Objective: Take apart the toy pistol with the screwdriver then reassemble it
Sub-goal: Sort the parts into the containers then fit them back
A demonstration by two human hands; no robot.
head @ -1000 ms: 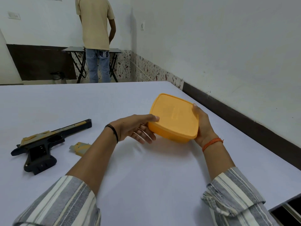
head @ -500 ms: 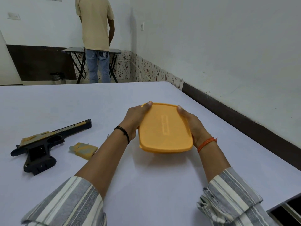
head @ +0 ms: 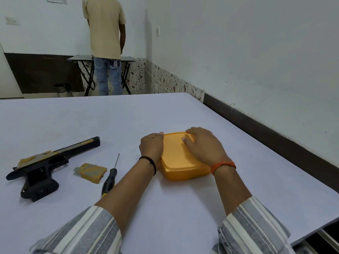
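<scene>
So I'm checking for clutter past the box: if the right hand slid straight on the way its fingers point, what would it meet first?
The right hand lies on the orange plastic box's lid, fingers pointing away and leftward. Beyond the lid, only bare white table shows; the way looks free, though depth is hard to judge.

Smooth matt plastic box point(head: 180, 162)

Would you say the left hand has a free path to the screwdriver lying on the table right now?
Probably yes. The screwdriver lies bare on the table just left of the left forearm, nothing over it. The left hand must first let go of the yellow box.
</scene>
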